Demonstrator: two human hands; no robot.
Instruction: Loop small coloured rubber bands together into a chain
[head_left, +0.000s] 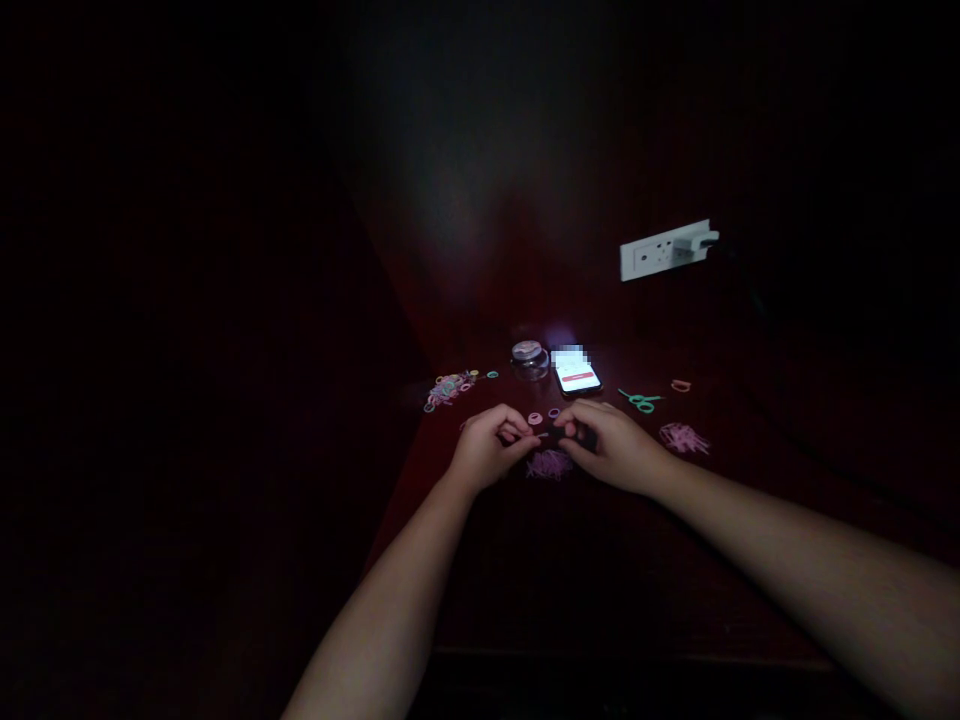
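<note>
My left hand [491, 445] pinches thumb against fingers, with a small pale tip showing at the fingertips that is too small to name. Just to its right is my right hand [619, 448], its fingers curled in toward the thumb; whatever they hold cannot be made out. A heap of purple strips [549, 464] lies on the table below the fingertips. Beyond them rest a pink ring-shaped band [535, 418] and a purple ring-shaped band [553, 412].
Colourful small bands [452, 388] lie heaped at the left. Behind stand a lidded clear jar [529, 362] and a lit phone [576, 372]. Rightward are green scissors [643, 402], an orange band [681, 385] and pink strips [684, 438]. A wall socket [652, 255] holds a plug. The surroundings are dark.
</note>
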